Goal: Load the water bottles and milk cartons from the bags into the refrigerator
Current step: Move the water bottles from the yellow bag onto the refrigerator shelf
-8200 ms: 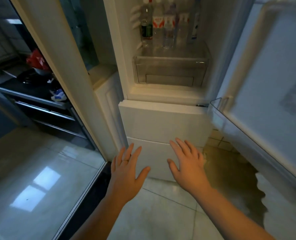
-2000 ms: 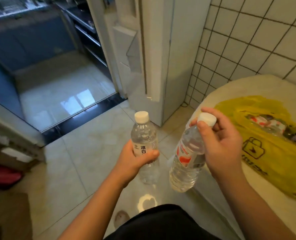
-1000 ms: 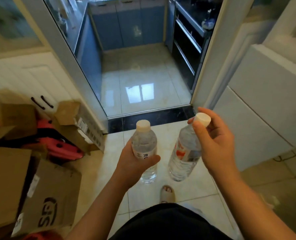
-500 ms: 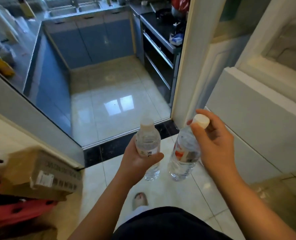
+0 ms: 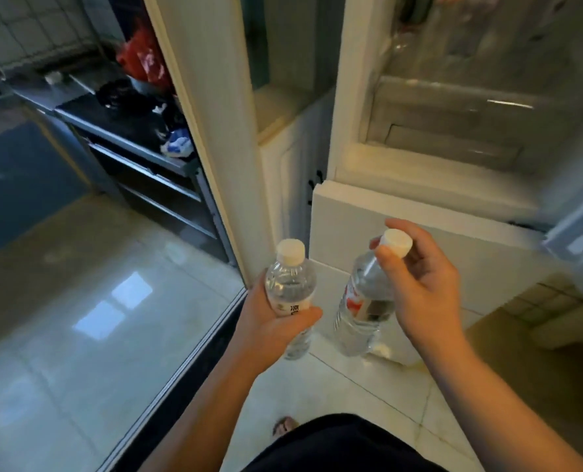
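Clear plastic: shelve the tilted bottle point(image 5: 358, 321), cap-pinched in the right hand point(image 5: 423, 294), first (weaker hold), then the upright bottle point(image 5: 288, 284) clasped in the left hand point(image 5: 269, 330)

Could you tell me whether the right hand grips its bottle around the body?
No, the right hand pinches the red-labelled clear plastic water bottle by its white cap.
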A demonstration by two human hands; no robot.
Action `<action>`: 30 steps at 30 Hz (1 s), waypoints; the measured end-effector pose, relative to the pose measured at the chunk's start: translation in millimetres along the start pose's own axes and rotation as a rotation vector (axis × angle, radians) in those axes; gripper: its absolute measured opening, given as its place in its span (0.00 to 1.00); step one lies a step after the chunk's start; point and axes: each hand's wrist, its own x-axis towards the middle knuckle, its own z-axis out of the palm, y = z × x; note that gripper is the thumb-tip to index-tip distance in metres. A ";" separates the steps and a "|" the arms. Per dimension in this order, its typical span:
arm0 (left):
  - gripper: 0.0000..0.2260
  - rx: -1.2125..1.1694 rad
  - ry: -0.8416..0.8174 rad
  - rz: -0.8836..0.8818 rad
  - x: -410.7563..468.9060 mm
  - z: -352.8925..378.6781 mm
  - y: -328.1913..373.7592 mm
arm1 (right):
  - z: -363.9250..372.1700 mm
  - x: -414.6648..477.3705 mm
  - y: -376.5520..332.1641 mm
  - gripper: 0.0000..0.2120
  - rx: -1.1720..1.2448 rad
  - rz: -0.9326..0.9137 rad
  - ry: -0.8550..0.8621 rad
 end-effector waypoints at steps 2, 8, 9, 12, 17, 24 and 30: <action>0.21 0.028 -0.094 0.037 32.6 1.0 10.0 | -1.1 16.0 -1.1 0.14 -0.030 -0.008 0.088; 0.22 0.022 -0.308 0.152 114.8 29.8 48.7 | -21.4 58.7 -14.0 0.14 -0.078 -0.068 0.318; 0.23 0.014 -0.332 0.167 126.9 36.9 55.6 | -25.7 66.4 -17.7 0.14 -0.087 -0.093 0.350; 0.26 -0.021 -0.379 0.233 161.8 59.3 80.5 | -40.4 95.1 -29.5 0.14 -0.116 -0.168 0.466; 0.25 -0.074 -0.407 0.378 213.4 93.8 133.4 | -67.0 156.0 -54.1 0.15 -0.114 -0.362 0.609; 0.28 -0.160 -0.339 0.478 279.3 138.1 211.4 | -96.7 251.6 -86.3 0.13 -0.041 -0.579 0.720; 0.25 -0.213 -0.324 0.585 330.3 173.7 260.8 | -123.3 334.0 -99.8 0.11 0.030 -0.682 0.725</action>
